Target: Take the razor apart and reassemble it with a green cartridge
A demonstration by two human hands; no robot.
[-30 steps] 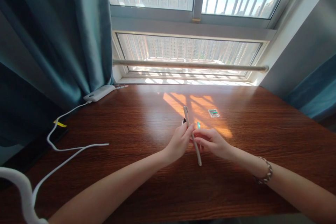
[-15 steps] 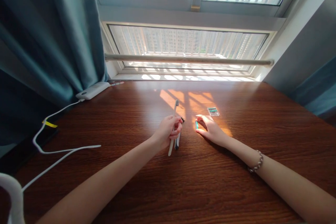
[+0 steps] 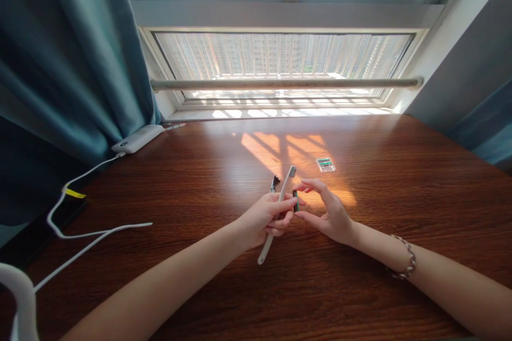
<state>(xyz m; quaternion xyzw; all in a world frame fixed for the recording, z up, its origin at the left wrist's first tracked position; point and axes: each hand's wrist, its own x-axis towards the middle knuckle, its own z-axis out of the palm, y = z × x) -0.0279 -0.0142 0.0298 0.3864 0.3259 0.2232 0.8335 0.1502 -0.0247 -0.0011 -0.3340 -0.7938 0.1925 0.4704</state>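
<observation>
My left hand (image 3: 272, 218) is closed around a pale toothbrush (image 3: 265, 249), its dark bristles pointing up and away. A razor (image 3: 273, 185) with a dark head sticks out beyond the same fingers; most of its handle is hidden by the hand. Between the two hands is a small black and green razor cartridge (image 3: 295, 201). The thumb and a finger of my right hand (image 3: 334, 216) grip it by its ends, while the left thumb touches its side. A clear plastic case (image 3: 326, 165) with similar green-striped cartridges lies beyond the right hand.
The brown wooden table (image 3: 216, 298) runs up to the window. At the back left, a white power strip (image 3: 138, 139) lies against the blue curtain (image 3: 92, 53). Its white cable (image 3: 100, 233) loops over the left side. A metal rail (image 3: 280, 84) crosses the window.
The hands have come together, bringing the cartridge in my right hand against the left thumb. The toothbrush now tilts further right, and the razor head shows on its left. The view has shifted slightly.
</observation>
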